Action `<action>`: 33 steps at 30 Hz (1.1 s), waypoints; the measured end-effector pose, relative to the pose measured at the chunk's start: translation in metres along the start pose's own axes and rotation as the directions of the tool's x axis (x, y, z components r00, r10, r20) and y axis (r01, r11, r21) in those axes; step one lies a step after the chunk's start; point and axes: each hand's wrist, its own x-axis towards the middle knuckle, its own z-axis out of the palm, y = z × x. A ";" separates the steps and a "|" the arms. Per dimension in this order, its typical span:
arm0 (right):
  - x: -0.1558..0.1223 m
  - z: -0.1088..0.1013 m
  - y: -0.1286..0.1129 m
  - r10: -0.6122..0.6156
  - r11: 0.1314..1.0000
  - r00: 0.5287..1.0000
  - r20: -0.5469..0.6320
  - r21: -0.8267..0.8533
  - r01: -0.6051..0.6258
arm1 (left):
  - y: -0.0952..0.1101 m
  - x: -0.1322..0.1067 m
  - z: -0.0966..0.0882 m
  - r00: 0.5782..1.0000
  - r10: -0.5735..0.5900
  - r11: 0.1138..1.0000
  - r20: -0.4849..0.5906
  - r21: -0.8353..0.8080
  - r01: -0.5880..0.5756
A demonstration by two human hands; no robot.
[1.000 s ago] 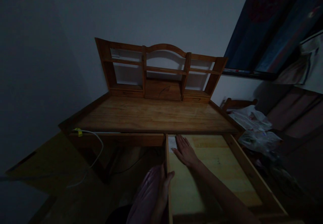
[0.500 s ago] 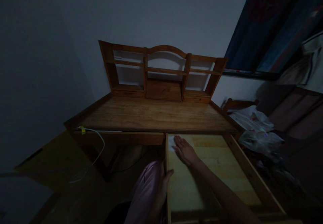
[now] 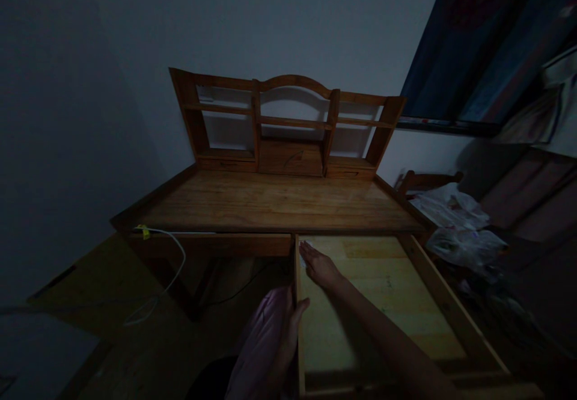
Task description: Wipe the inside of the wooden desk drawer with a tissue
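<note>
A pulled-out wooden drawer (image 3: pixel 383 292) with a pale bottom extends from the right half of the desk (image 3: pixel 274 201). My right hand (image 3: pixel 321 267) lies inside it, at the far left corner, with its fingers pressed together over a white tissue (image 3: pixel 303 261). Most of the tissue is hidden under the fingers; only a pale edge shows by the drawer's left wall. My left hand (image 3: pixel 292 331) grips that left wall nearer to me, thumb over the top edge and the other fingers hidden outside.
A wooden shelf unit (image 3: pixel 291 122) stands at the desk's back against the wall. On the left a white cable (image 3: pixel 183 255) hangs over the front edge, near a yellowish board (image 3: pixel 81 286). Plastic bags (image 3: pixel 451 207) sit by a chair on the right. My knee (image 3: pixel 264 334) is beside the drawer.
My right hand has slid left with the tissue, up to the drawer's left wall. The left hand keeps its hold. The view has shifted slightly.
</note>
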 end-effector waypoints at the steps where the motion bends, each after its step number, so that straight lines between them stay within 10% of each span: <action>1: -0.001 -0.002 -0.001 0.004 1.000 1.000 0.006 0.003 -0.004 | 0.013 -0.005 -0.001 1.000 -0.007 0.999 -0.029 0.032 0.008; 7: 0.004 -0.005 -0.004 0.004 0.996 1.000 0.029 -0.084 -0.001 | 0.061 -0.029 0.002 0.997 -0.076 0.984 -0.018 0.161 0.078; 16: 0.004 -0.025 0.014 0.032 0.952 0.999 0.025 -0.304 -0.023 | 0.031 -0.020 0.006 0.995 -0.104 0.994 -0.006 0.018 0.104; 33: 0.024 -0.020 0.009 0.055 0.933 0.995 0.083 -0.359 -0.022 | 0.040 -0.020 0.005 0.992 -0.124 0.983 -0.022 0.130 0.126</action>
